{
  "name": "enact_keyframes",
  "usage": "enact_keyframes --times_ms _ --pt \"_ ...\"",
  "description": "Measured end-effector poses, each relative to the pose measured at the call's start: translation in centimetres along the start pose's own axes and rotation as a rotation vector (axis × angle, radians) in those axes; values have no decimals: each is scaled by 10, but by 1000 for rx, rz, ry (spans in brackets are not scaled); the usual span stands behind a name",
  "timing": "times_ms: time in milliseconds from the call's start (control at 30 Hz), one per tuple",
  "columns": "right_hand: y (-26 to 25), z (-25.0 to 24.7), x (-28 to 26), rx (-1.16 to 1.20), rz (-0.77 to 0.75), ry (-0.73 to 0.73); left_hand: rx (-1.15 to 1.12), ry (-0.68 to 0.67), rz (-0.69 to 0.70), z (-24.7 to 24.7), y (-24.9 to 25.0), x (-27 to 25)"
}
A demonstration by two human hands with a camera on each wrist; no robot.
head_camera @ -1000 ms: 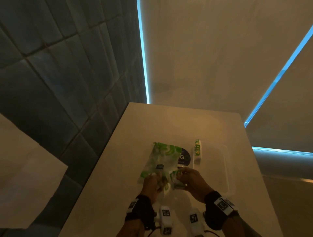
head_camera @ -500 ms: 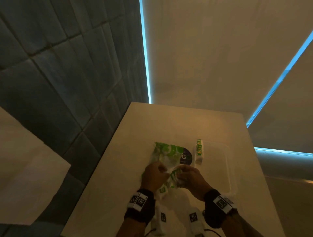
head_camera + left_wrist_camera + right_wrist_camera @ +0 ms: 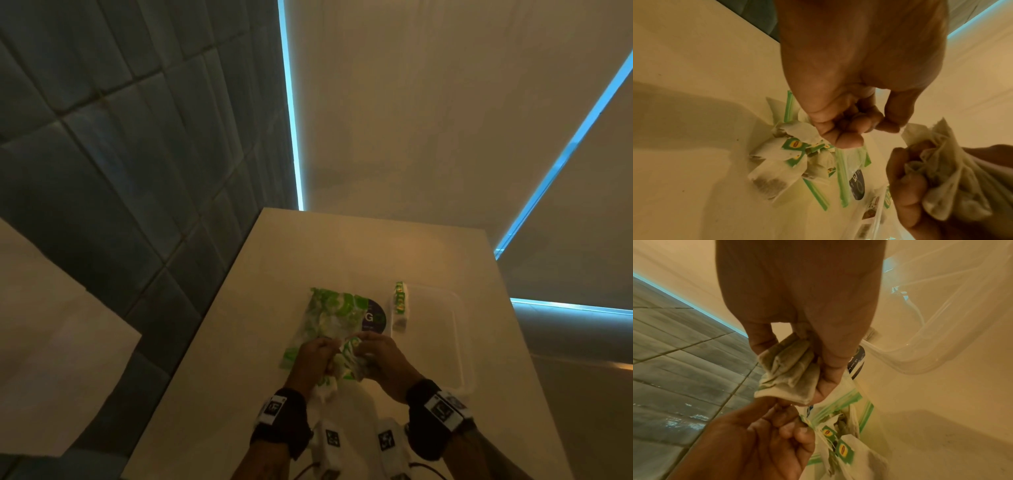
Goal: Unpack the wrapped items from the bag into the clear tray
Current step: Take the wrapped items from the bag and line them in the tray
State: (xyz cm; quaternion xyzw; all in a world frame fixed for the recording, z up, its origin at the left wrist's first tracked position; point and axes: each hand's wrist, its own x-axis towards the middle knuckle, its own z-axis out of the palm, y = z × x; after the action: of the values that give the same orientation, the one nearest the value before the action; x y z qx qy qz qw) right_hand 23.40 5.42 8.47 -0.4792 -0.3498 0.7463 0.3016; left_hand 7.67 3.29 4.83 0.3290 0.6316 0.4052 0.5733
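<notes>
Right wrist view, right hand [image 3: 807, 305] clutching a bunch of tea bags [image 3: 787, 373] at frame centre; left hand [image 3: 756, 439] lower left, apparently pinching the zip bag [image 3: 840, 404] mouth; clear tray [image 3: 941, 337] upper right

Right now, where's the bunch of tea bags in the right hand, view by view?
Head: bunch of tea bags low centre, between both hands.
Left wrist: right edge, gripped by the right hand.
Right wrist: centre, under the hand.
Shared landmark: the green-striped bag with its dark round label.
</notes>
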Motion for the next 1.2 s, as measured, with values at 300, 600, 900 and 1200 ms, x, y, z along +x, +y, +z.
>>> enact_keyframes --times_ms 300,600,900,1200 --pt "-1 11 -1 -51 -9 -23 -21 85 36 3 8 -5" --pt "9 11 -3 -230 -103 65 402 188 247 15 9 -9" --pt "10 10 -4 -441 -125 144 524 199 440 20 8 -5" --pt "5 1 -1 -58 -34 108 44 138 64 10 5 -3"
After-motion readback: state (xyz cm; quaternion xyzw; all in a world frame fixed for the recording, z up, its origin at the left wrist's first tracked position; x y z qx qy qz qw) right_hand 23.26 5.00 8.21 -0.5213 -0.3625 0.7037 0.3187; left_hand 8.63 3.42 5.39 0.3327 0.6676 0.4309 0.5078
